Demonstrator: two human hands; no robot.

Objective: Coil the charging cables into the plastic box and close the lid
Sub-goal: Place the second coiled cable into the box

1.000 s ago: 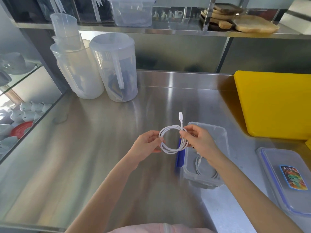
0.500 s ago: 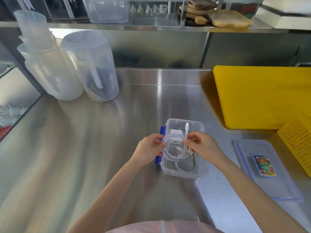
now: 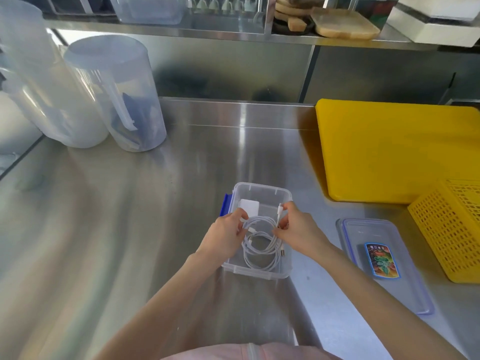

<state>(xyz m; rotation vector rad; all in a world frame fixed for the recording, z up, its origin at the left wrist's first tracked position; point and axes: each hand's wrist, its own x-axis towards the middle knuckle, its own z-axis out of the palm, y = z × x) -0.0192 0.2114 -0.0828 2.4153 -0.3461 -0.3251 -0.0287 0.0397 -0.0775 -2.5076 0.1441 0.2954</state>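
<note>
Both hands are pinching the same white coiled cable over the open plastic box. The left hand has thumb and fingers closed on the coil's left edge; the right hand grips the right edge, with the plug end sticking up between its fingertips. Under the held loop, another coiled cable already lies in the box, plus a white charger block just past the left fingers. The lid sits off to the right of the right hand, flat on the steel counter.
</note>
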